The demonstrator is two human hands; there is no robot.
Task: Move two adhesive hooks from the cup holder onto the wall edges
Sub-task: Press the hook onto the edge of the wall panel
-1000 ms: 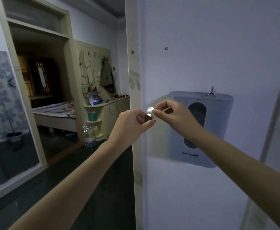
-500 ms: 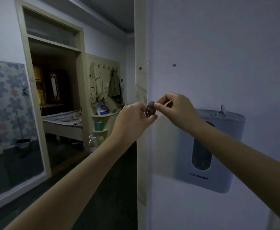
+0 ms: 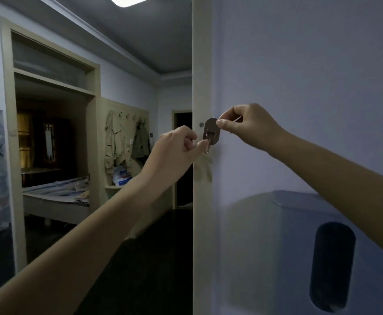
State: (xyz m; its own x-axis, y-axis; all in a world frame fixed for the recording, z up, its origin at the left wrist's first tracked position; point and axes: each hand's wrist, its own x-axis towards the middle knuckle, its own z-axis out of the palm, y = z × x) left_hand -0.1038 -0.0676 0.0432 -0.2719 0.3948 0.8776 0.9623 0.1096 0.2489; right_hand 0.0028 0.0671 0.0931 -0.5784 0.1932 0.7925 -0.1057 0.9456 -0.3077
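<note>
An oval metallic adhesive hook (image 3: 211, 131) with a small dangling metal hook sits against the wall edge (image 3: 201, 201), a pale vertical trim strip. My left hand (image 3: 174, 151) pinches its lower left side with thumb and finger. My right hand (image 3: 247, 123) pinches its upper right rim. The grey cup holder (image 3: 299, 246) hangs on the wall at the lower right, below my right arm. No second hook shows on its top in this view.
A small round screw cap (image 3: 201, 124) sits on the trim just left of the hook. To the left a dark hallway opens, with a doorway to a bedroom (image 3: 54, 155) and coats on a rack (image 3: 127, 142).
Both hands rose with the hook, from level with the cup holder up to the wall edge. The view tilted upward, so the cup holder dropped low in frame. The hook now faces me flat.
</note>
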